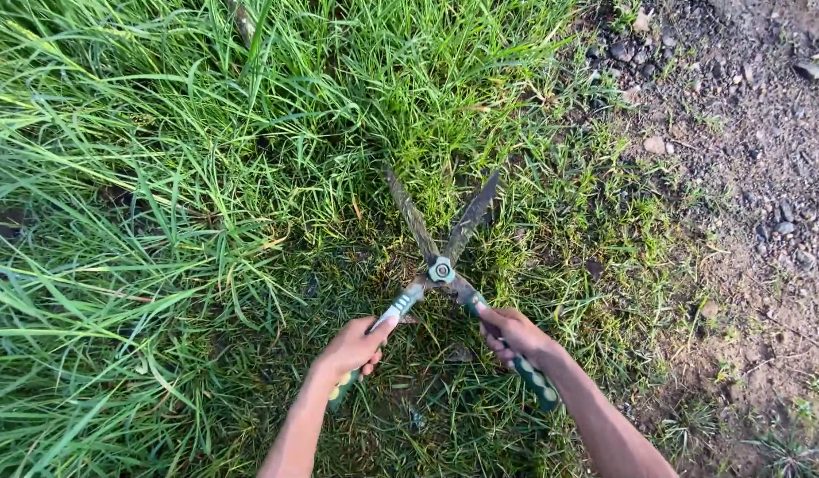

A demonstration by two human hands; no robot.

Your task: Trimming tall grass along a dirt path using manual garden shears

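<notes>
A pair of garden shears (pixel 440 265) lies at the centre of the frame, held low over the ground with its two dark, stained blades spread in a V that points toward the upper middle. The pivot bolt sits just below the blades, and the two handles run down and apart toward the lower middle of the frame.

The left hand (pixel 355 347) is wrapped fully round the left handle, its grip closed, with a finger laid along the pale striped part of the shaft. The right hand (pixel 514 334) is likewise closed tight on the right handle, whose green and pale end sticks out below the fist.

Between the open blades stands short, partly cut grass (pixel 440 190). Tall uncut grass (pixel 117 195) fills the left and upper left of the frame. Bare soil with small stones (pixel 755 159) takes up the right edge.

As a judgement, the main risks come from the ground. The blade tips sit close to the soil, so a closing cut could bite into dirt or a hidden stone and jar the handles or dull the edges. The long blades of grass leaning in from the left could fold between the blades rather than shear. Both fists are near the pivot end of the handles, so they could knock together as the handles close.
</notes>
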